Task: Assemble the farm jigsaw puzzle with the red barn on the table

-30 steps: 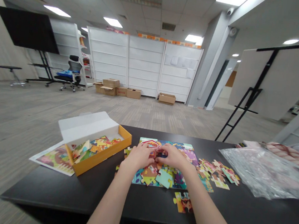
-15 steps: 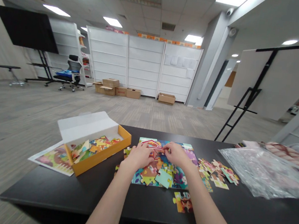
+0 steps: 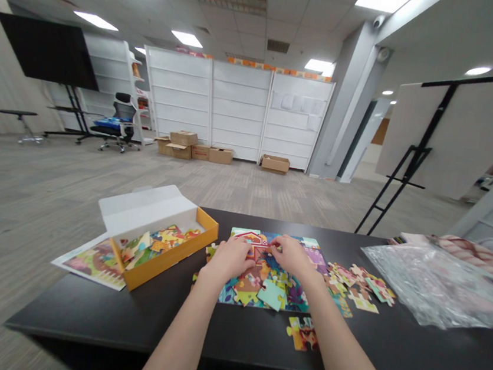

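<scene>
The left hand (image 3: 233, 259) lies over the colourful illustrated cardboard puzzle (image 3: 309, 255), fingers bent, tips at its red-and-white house picture. The right hand (image 3: 292, 257) is positioned just beside it, thumb and index finger nearly together at the same picture; whether either hand grips a piece cannot be determined. Nearer the wearer than the left fingertips, 1 pale mint-green cardboard piece (image 3: 272, 295) rests on the puzzle. Left of the left fingers stands the open yellow cardboard box (image 3: 171, 261), containing loose pieces. Right of the right fingers, a pile of multicoloured cardboard pieces (image 3: 354, 278) lies on the black table (image 3: 132, 326).
</scene>
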Available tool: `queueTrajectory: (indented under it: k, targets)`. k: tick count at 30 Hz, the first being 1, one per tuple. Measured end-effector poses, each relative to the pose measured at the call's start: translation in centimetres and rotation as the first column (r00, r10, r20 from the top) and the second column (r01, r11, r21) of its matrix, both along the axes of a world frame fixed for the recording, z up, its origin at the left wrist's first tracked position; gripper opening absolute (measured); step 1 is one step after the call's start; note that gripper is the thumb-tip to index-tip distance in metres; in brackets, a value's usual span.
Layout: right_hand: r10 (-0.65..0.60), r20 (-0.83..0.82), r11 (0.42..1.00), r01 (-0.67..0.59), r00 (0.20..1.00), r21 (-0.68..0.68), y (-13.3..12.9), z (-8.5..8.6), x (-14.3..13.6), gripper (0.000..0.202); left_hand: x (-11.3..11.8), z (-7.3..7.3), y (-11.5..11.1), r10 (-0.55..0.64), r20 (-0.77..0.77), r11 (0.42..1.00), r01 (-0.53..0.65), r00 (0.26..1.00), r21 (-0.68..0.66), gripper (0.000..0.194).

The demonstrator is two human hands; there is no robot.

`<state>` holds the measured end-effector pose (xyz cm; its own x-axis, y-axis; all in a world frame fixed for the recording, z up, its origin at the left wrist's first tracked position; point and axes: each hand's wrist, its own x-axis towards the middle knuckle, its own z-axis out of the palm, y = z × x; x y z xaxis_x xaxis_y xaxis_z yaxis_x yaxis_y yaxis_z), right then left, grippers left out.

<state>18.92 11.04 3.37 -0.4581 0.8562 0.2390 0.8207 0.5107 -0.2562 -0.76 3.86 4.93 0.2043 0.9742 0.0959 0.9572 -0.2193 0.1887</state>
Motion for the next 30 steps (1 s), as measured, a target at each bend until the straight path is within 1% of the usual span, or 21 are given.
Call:
queueTrajectory:
  k: [4, 7, 9, 11, 13, 15, 18, 19, 21, 24, 26, 30]
  targets:
    - [0.044, -0.003, 0.998, -0.044, 0.999, -0.049, 0.1, -0.3, 0.0, 0.02, 0.1, 0.0, -0.1, 0.007, 0.015, 1.0, -0.007, 1.0, -0.003, 0.024]
    - [0.044, -0.006, 0.998, -0.044, 0.999, -0.05, 0.1, -0.4, 0.0, 0.019, 0.0, 0.1, -0.1, 0.0, 0.037, 1.0, 0.001, 0.999, -0.019, 0.022]
    - [0.043, -0.001, 0.998, -0.043, 0.999, -0.042, 0.1, -0.4, 0.0, 0.019, -0.5, 0.5, -0.1, 0.002, 0.06, 0.999, 0.0, 0.998, -0.035, 0.023]
    - [0.044, -0.003, 0.998, -0.044, 0.999, -0.042, 0.1, -0.4, 0.1, 0.019, -1.4, 1.2, -0.5, 0.034, 0.08, 0.999, -0.031, 0.996, -0.04, 0.028]
    - [0.037, -0.029, 0.999, -0.039, 0.999, -0.038, 0.3, -0.5, 0.1, 0.019, -2.8, 2.3, -1.1, 0.089, 0.088, 0.996, -0.087, 0.992, -0.033, 0.032]
    - [0.02, -0.078, 1.0, -0.021, 0.997, -0.016, 0.5, -0.7, 0.1, 0.02, -4.3, 3.5, -2.0, 0.138, 0.086, 0.99, -0.135, 0.987, -0.042, 0.029]
    - [0.0, -0.132, 1.0, 0.001, 0.991, 0.01, 0.7, -0.9, 0.1, 0.022, -6.2, 4.9, -3.7, 0.218, 0.04, 0.967, -0.21, 0.975, -0.146, 0.018]
    - [0.0, -0.135, 1.0, 0.002, 0.991, 0.009, 0.7, -0.9, 0.1, 0.022, -6.6, 5.2, -4.2, 0.234, 0.025, 0.956, -0.226, 0.972, -0.187, 0.018]
    - [0.004, -0.131, 1.0, -0.004, 0.991, 0.001, 0.8, -0.9, 0.0, 0.021, -7.1, 5.3, -5.0, 0.252, -0.008, 0.934, -0.245, 0.968, -0.259, 0.03]
    - [0.004, -0.121, 1.0, -0.004, 0.993, -0.005, 0.7, -0.8, 0.0, 0.02, -7.2, 4.9, -5.4, 0.265, -0.07, 0.899, -0.273, 0.962, -0.344, 0.045]
    - [-0.002, -0.115, 1.0, 0.002, 0.993, -0.001, 0.6, -0.7, 0.0, 0.02, -7.1, 4.5, -5.4, 0.264, -0.091, 0.887, -0.278, 0.96, -0.368, 0.048]
    - [0.007, -0.107, 1.0, -0.006, 0.994, 0.009, 0.7, -0.7, 0.0, 0.02, -7.2, 3.9, -5.1, 0.234, -0.069, 0.885, -0.242, 0.97, -0.398, 0.043]
